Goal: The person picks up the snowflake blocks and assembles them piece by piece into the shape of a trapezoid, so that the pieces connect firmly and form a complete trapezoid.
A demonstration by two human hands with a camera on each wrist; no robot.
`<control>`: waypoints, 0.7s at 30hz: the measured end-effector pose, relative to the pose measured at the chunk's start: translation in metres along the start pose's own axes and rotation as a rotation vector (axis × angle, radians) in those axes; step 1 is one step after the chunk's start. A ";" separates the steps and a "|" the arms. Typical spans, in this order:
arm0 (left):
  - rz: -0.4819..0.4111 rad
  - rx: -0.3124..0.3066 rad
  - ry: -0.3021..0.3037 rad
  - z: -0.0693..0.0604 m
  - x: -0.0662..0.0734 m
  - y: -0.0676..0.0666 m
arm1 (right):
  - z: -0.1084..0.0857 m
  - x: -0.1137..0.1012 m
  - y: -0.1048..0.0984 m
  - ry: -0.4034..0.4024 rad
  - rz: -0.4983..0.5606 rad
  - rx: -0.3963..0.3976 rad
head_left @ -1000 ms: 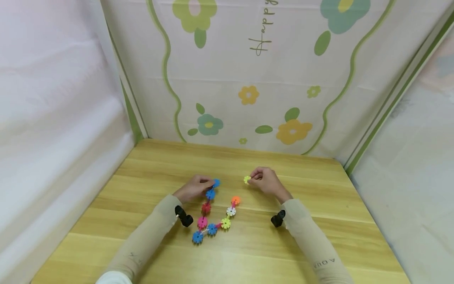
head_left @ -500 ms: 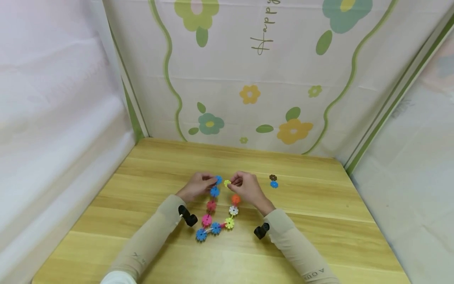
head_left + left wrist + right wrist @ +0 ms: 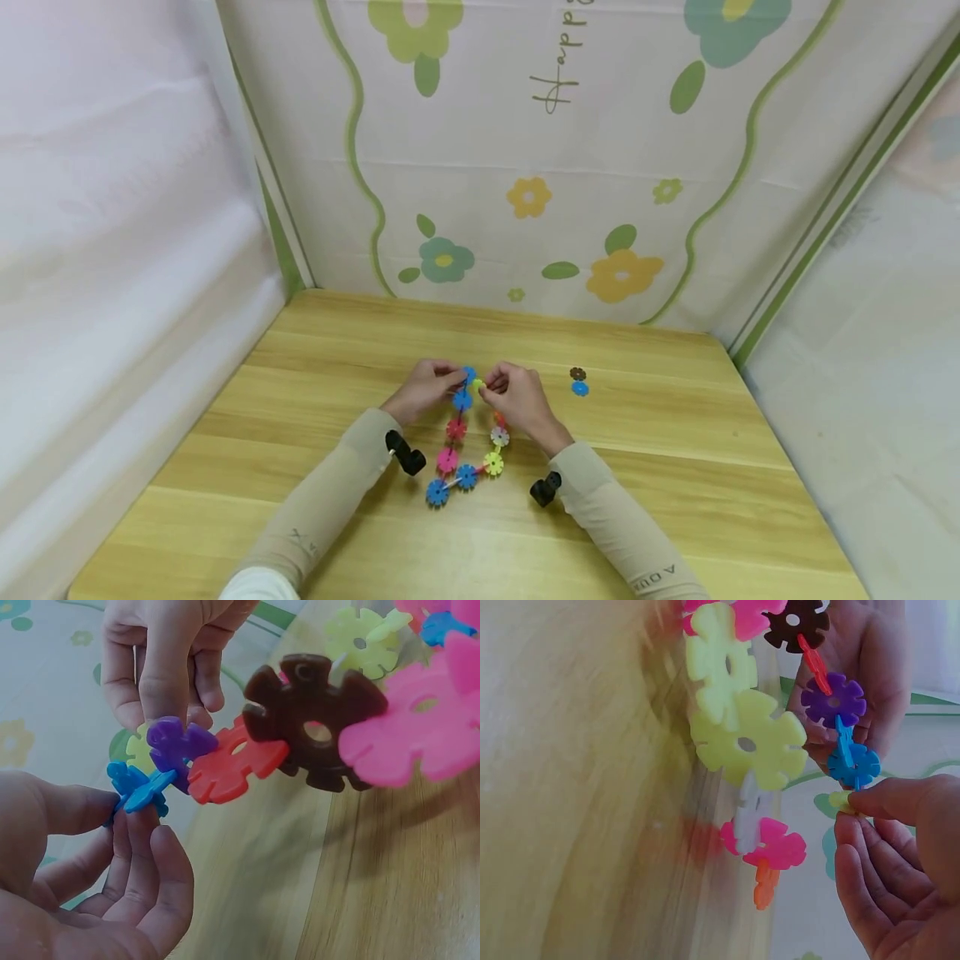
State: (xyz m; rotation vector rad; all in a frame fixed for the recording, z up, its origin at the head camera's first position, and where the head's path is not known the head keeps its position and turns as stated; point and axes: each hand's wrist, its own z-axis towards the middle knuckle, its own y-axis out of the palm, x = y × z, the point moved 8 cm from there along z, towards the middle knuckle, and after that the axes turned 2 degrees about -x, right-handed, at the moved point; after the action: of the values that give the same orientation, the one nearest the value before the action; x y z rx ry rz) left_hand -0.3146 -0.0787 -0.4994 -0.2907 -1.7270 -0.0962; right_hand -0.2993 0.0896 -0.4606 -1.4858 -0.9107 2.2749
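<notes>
A chain of linked flower-shaped snowflake discs hangs in a bent line above the table (image 3: 675, 500), with pink (image 3: 416, 727), brown (image 3: 289, 682), red (image 3: 232, 761) and purple (image 3: 832, 701) discs among them. At one end my left hand (image 3: 423, 390) pinches a blue snowflake disc (image 3: 154, 793) between thumb and fingers. Facing it, my right hand (image 3: 522, 406) pinches a yellow snowflake disc (image 3: 840, 800) at the blue disc's edge. Whether their slots interlock is hidden by the fingers. The chain's other end, an orange disc (image 3: 765, 885), dangles below my right hand.
A brown disc (image 3: 577, 374) and a blue disc (image 3: 580, 388) lie on the table to the right of my right hand. Behind the table hangs a flower-printed cloth (image 3: 465, 150), with white cloth walls (image 3: 127, 250) at the sides.
My right hand has moved left with the yellow disc, up to the blue disc at the chain's end. My left hand and the chain have shifted slightly right; two loose discs have come into sight.
</notes>
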 end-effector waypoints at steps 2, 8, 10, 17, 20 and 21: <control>0.022 0.015 0.026 0.001 0.003 0.000 | 0.001 -0.002 -0.001 -0.005 -0.020 0.016; 0.063 0.051 0.097 0.003 0.014 0.003 | 0.004 -0.010 -0.005 -0.028 -0.078 0.083; 0.078 0.046 0.124 0.004 0.017 0.004 | 0.004 -0.013 -0.006 -0.044 -0.083 0.095; 0.159 -0.021 0.103 0.006 0.011 0.007 | 0.004 -0.006 -0.004 -0.005 -0.063 -0.059; 0.165 -0.064 0.046 0.005 0.003 0.010 | 0.000 0.011 -0.012 0.056 -0.058 -0.129; 0.164 -0.072 0.034 0.005 0.001 0.010 | -0.001 0.018 -0.019 0.081 -0.066 -0.130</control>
State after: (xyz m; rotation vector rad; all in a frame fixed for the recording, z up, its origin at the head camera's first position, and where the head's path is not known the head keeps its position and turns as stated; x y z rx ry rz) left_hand -0.3170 -0.0673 -0.5003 -0.4802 -1.6617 -0.0436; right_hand -0.3084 0.1137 -0.4620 -1.5649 -1.0854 2.1289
